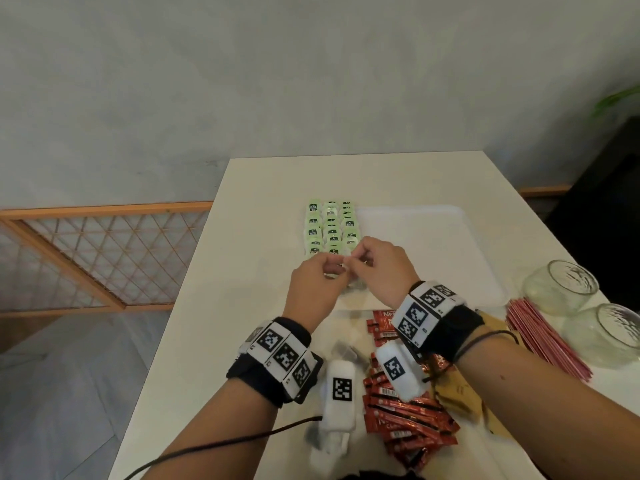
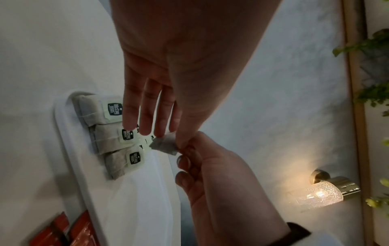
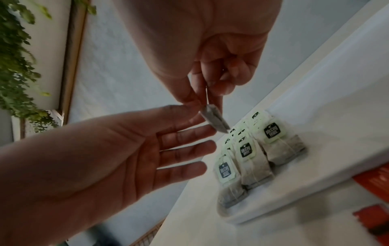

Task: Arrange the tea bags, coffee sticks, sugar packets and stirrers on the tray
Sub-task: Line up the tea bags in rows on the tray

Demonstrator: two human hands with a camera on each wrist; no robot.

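Note:
A grey tea bag (image 2: pixel 164 145) hangs in the air just above the near end of the tea bag rows (image 1: pixel 330 226), which lie in three columns on the left side of the white tray (image 1: pixel 433 244). My right hand (image 3: pixel 207 99) pinches its top between thumb and forefinger. My left hand (image 2: pixel 168 136) keeps its fingers straight and spread, and its thumb tip touches the bag. Red coffee sticks (image 1: pixel 405 410) lie heaped on the table under my wrists. Brown sugar packets (image 1: pixel 460 396) lie to their right, and pink stirrers (image 1: pixel 543 337) beyond those.
Two glass jars (image 1: pixel 561 285) (image 1: pixel 609 334) stand at the table's right edge beside the stirrers. The tray's right part is bare. A wooden lattice screen (image 1: pixel 104 258) stands on the floor to the left of the table.

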